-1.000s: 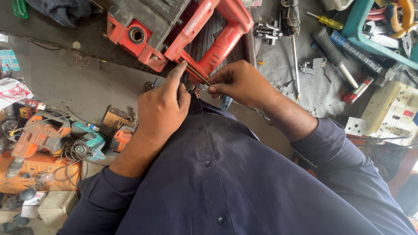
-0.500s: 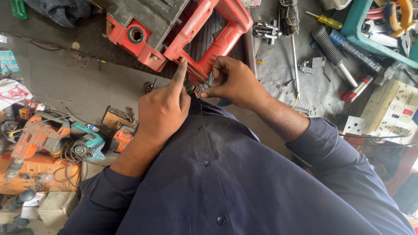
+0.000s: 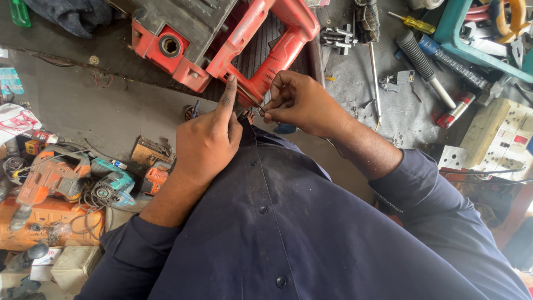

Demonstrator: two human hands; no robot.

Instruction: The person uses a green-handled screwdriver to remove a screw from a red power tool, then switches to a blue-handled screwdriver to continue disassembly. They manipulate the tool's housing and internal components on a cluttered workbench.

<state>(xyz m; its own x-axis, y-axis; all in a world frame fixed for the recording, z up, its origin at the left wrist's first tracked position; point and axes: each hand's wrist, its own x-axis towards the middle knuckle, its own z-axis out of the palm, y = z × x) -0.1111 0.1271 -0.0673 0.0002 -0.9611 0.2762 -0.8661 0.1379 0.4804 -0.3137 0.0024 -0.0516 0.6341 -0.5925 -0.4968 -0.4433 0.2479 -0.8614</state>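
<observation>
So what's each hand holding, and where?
Right hand pinches a thin wire at the red tool's handle. Left hand only presses a fingertip there.

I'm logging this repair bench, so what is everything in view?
Power tool body: one, red and grey, top centre.
Thin tool: one, dark, at its handle, pinched by right hand.
Drills: several, orange and teal, left.
Screwdriver: one, yellow-handled, top right.
Ribbed hose: one, black, right.
Tray: one, teal, top right.
Switch board: one, cream, right.
Shirt: navy.
Left hand: forefinger on handle.
Right hand: pinching.
</observation>
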